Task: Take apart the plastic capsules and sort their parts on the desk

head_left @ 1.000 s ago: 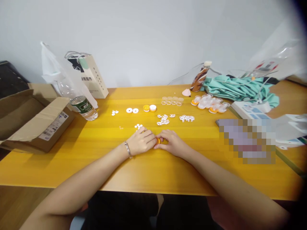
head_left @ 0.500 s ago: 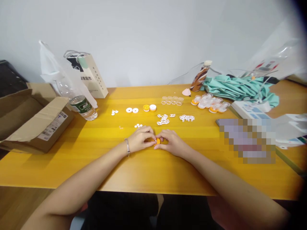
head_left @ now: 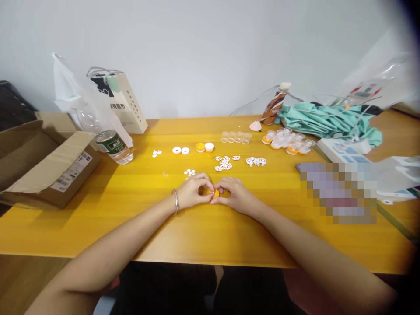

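A small round orange plastic part [head_left: 215,193] is pinched between my two hands, low over the table. My left hand [head_left: 196,190], with a bangle at the wrist, grips its left side; my right hand [head_left: 233,195] closes on its right side. The fingers cover much of the part. Just beyond my left hand lie several small white discs [head_left: 189,172]. White openwork pieces [head_left: 223,163] lie past the fingertips, and more white pieces [head_left: 256,161] sit to their right. Farther back are white rings [head_left: 180,151], a yellow cap [head_left: 200,148] and a white cap [head_left: 209,147].
Clear cups [head_left: 235,137] and orange-based clear assemblies [head_left: 288,142] stand at the back. On the left are a cardboard box [head_left: 49,162] and a tilted water bottle [head_left: 114,146]. A brown drink bottle [head_left: 274,105], green folded fabric [head_left: 328,120] and a blurred-out flat item [head_left: 337,192] are on the right.
My left hand has shifted slightly, and more of the small white discs show beyond it. Both hands stay on the orange part, and my right hand has hardly moved.
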Tool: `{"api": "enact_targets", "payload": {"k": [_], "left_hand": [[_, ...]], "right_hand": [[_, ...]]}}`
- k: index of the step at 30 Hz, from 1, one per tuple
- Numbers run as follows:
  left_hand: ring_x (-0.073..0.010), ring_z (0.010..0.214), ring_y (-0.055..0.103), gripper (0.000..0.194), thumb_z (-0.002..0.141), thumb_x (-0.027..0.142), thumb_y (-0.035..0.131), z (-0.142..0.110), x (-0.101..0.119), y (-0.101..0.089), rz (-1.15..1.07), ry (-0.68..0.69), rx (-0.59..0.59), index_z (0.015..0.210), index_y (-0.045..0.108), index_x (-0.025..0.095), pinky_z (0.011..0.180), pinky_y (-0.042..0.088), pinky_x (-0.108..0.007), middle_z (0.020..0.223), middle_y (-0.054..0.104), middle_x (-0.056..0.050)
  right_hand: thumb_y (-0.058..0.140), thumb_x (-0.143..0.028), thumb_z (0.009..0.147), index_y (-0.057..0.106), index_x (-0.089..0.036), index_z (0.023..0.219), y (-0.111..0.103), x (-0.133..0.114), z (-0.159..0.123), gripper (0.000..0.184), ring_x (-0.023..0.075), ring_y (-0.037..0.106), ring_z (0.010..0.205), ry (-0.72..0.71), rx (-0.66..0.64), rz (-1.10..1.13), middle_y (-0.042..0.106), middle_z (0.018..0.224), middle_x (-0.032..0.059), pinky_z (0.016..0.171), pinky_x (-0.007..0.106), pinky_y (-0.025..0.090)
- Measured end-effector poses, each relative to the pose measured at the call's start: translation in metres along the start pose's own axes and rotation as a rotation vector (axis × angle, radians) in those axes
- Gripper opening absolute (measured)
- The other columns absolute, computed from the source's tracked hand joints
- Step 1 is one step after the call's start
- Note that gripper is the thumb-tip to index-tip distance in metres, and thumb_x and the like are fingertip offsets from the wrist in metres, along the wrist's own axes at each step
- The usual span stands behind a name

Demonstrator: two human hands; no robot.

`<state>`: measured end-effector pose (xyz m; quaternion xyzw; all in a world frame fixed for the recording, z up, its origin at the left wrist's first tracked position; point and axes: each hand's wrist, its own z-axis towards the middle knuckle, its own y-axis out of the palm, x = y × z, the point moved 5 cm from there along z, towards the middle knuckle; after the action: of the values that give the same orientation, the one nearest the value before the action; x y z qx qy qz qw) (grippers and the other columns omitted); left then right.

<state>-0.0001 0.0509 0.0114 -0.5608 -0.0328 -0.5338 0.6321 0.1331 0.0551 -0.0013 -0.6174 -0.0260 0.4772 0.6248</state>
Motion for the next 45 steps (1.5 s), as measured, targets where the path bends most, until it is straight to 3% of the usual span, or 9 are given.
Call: {"api": "enact_targets", "payload": {"k": [13,32,36,45], "left_hand": [[-0.0115,0.071,0.053,0.008,0.077,0.022,0.06,0.0,-0.006,0.001,-0.147,-0.103,-0.059,0.076,0.064,0.014,0.069,0.044,-0.024,0.077,0.056,-0.003],[-0.0095,0.061,0.049,0.006,0.07,0.02,0.063,-0.002,-0.016,0.008,-0.104,-0.393,0.011,0.068,0.064,0.014,0.059,0.041,-0.02,0.067,0.056,0.0],[-0.0095,0.058,0.052,0.009,0.069,0.022,0.062,-0.002,-0.022,0.012,-0.207,-0.505,-0.04,0.07,0.065,0.013,0.056,0.042,-0.02,0.064,0.061,0.0],[-0.0097,0.057,0.054,0.014,0.067,0.027,0.063,-0.002,-0.023,0.01,-0.167,-0.545,-0.095,0.071,0.066,0.014,0.054,0.042,-0.018,0.066,0.065,-0.001]], "right_hand": [[0.064,-0.053,0.068,0.062,-0.02,0.081,0.001,0.002,0.0,0.035,0.0151,0.049,0.073,-0.002,0.007,0.014,0.055,0.072,0.0003,0.068,0.027,0.032],[0.063,-0.05,0.071,0.062,-0.02,0.081,0.001,0.001,0.0,0.031,0.0153,0.05,0.073,0.003,0.011,0.013,0.056,0.073,0.0008,0.068,0.027,0.032],[0.065,-0.046,0.07,0.062,-0.02,0.08,0.001,0.001,0.001,0.028,0.0151,0.05,0.073,0.017,0.017,0.024,0.057,0.073,0.0004,0.068,0.028,0.033],[0.066,-0.047,0.069,0.062,-0.02,0.079,0.003,0.001,0.001,0.03,0.0158,0.051,0.072,0.056,0.043,0.035,0.059,0.072,0.0009,0.067,0.028,0.033]]}}
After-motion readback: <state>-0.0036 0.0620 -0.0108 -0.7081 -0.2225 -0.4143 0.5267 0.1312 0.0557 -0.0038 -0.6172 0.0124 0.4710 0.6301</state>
